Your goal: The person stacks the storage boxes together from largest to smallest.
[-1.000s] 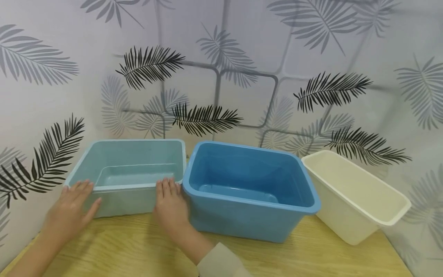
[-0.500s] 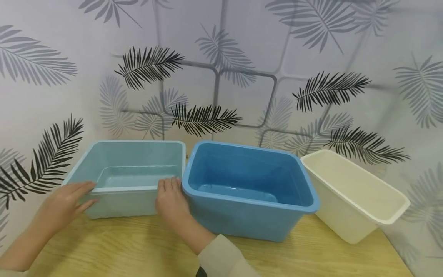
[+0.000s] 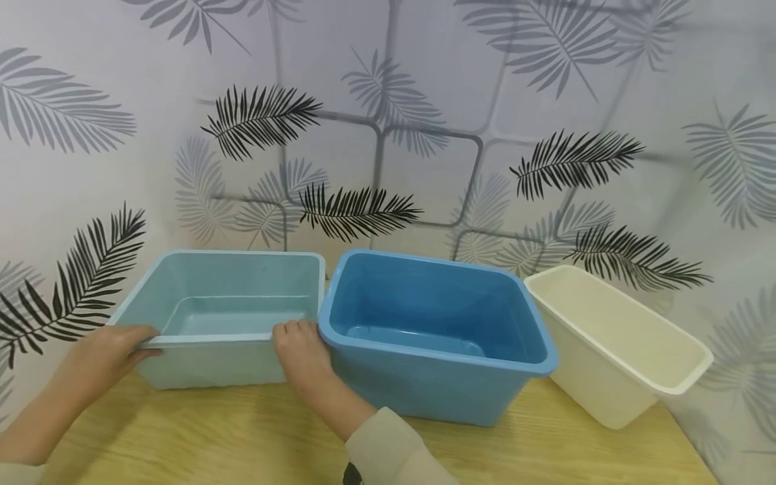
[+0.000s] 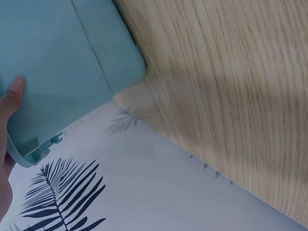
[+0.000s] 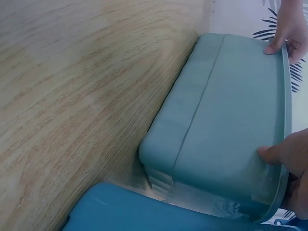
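A pale teal plastic bin [image 3: 224, 364] stands at the left of the wooden table, its inside bare. My left hand [image 3: 106, 353] grips its front rim near the left corner, thumb against the outer wall and fingers over the edge. Near the right front corner my right hand [image 3: 301, 350] holds the same rim; in the right wrist view its thumb [image 5: 270, 155] presses the outer wall. Right beside that hand stands a deeper blue bin [image 3: 424, 384], its rim close against the teal one. The left wrist view shows the teal bin's outer wall [image 4: 62, 62] and the left thumb.
A cream bin [image 3: 600, 377] sits angled at the right, near the table's right edge. Behind the bins rises a wall covering [image 3: 424, 87] printed with leaves. Bare wood-grain tabletop [image 3: 242, 438] lies in front of the bins.
The left hand has gone from lying over the rim to gripping it, thumb below. The right hand's fingers have curled over the rim. The teal bin has shifted slightly towards me.
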`<state>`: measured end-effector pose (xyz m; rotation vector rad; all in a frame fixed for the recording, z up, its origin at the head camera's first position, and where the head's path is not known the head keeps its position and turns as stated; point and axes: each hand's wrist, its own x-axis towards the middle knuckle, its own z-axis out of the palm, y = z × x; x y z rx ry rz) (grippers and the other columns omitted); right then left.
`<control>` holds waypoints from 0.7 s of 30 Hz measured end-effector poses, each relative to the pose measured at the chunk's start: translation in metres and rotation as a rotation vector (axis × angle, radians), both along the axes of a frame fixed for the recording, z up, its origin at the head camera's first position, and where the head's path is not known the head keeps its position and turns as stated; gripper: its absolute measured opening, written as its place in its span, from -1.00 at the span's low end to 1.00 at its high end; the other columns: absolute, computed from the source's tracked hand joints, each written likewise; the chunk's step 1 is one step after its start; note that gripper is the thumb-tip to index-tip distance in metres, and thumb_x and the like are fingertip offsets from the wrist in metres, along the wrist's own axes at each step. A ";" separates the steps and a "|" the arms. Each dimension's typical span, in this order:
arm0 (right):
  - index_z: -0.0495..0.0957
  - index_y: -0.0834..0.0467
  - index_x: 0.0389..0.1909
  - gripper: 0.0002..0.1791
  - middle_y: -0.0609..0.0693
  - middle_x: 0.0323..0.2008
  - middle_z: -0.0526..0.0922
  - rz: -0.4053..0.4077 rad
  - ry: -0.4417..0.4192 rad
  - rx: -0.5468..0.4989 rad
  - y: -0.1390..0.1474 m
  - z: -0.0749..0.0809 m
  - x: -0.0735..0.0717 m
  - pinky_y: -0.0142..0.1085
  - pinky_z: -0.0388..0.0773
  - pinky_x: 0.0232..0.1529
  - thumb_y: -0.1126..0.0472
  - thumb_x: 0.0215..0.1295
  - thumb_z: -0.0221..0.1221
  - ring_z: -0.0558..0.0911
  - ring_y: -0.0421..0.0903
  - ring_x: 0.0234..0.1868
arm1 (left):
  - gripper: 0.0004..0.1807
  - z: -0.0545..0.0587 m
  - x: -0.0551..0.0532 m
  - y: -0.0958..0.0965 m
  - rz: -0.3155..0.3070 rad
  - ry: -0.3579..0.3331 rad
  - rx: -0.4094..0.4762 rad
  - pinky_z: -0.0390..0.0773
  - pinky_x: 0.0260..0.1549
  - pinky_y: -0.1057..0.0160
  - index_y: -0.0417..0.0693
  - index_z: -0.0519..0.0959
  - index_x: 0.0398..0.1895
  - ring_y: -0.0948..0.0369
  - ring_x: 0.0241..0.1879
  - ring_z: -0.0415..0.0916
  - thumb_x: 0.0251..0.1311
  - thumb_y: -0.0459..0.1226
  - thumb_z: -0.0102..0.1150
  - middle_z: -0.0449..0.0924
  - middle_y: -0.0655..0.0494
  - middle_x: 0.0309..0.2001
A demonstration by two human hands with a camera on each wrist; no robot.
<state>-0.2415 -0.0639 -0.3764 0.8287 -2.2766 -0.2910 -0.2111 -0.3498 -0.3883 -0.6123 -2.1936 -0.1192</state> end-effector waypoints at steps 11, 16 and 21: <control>0.43 -0.03 -0.70 -0.74 -0.22 -0.70 0.51 0.033 0.151 -0.087 -0.009 0.004 0.011 -0.54 0.34 -0.60 0.21 -0.13 0.37 0.44 -0.33 -0.64 | -0.29 0.011 0.019 -0.007 0.078 0.005 -0.020 0.19 -0.83 0.33 -0.01 0.49 -0.60 0.34 -0.78 0.17 0.04 0.29 -0.54 0.46 0.23 -0.73; 0.42 -0.02 -0.70 -0.73 -0.21 -0.73 0.45 0.021 0.087 -0.080 -0.009 0.018 0.016 -0.55 0.27 -0.64 0.23 -0.08 0.35 0.31 -0.35 -0.68 | -0.29 0.023 0.021 -0.009 0.073 -0.010 -0.036 0.26 -0.82 0.36 -0.03 0.52 -0.60 0.29 -0.80 0.27 0.02 0.27 -0.51 0.51 0.18 -0.72; 0.43 -0.01 -0.69 -0.74 -0.21 -0.73 0.45 0.036 0.069 -0.081 -0.008 0.037 0.020 -0.56 0.21 -0.65 0.25 -0.06 0.33 0.27 -0.34 -0.68 | -0.25 0.038 0.024 -0.010 0.093 -0.002 -0.029 0.32 -0.79 0.33 -0.05 0.55 -0.60 0.17 -0.77 0.36 0.05 0.27 -0.54 0.56 0.10 -0.68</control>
